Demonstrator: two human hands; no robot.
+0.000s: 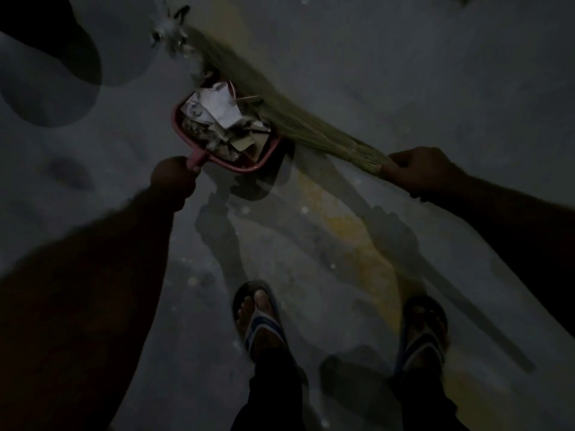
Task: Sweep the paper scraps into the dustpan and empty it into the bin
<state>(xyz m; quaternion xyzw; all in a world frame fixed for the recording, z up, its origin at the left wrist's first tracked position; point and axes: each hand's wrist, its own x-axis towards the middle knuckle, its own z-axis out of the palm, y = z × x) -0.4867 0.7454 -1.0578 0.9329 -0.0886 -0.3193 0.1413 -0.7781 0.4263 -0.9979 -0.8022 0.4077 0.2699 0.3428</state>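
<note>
At the left of the dim view, the left hand is closed around the short handle of a pink dustpan, holding it out over the grey floor. Over on the right, the right hand grips the bound end of a straw broom, whose long pale bristles slant up and to the left, running along the far edge of the pan.

Piled inside the dustpan are the paper scraps: crumpled white sheets at the top, smaller brownish and grey torn pieces heaped below them, filling the pan almost to its rim. A few more pale bits lie near the bristle tips, beyond the pan's open mouth, too blurred to tell whether they touch the floor.

Below the hands, two feet in sandals, the left sandal and the right sandal, stand on the floor, with a yellowish stain running between them and the pan. Dark shadows of the arms and the pan fall across the floor.
</note>
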